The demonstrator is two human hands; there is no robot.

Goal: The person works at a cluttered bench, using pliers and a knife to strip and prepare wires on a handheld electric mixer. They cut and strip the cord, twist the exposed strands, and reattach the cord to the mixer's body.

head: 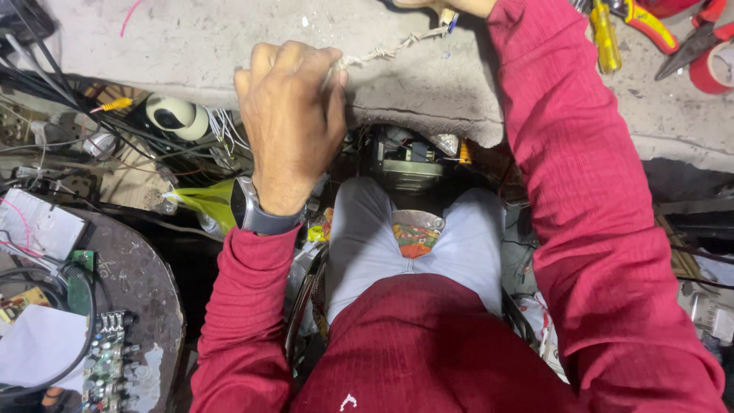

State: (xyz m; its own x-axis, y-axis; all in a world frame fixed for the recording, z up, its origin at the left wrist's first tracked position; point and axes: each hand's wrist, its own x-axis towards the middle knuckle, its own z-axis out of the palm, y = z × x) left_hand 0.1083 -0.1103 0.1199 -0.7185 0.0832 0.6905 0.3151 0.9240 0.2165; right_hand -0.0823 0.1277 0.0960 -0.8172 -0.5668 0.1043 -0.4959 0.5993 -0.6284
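Stretching taut, the twisted wire (382, 52) spans left hand (290, 115) grip to right hand (451, 6).

A rough grey concrete bench (191, 46) carried the work. On its right end lay a yellow-handled screwdriver (605, 37), red-handled pliers (650, 23) and a roll of red tape (711, 69).

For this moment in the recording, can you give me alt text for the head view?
Seen from above, the left hand and right hand hold a twisted pale wire taut between them over a grey workbench. The seated person wears red sleeves and a wristwatch; a yellow screwdriver and circuit boards lie nearby.
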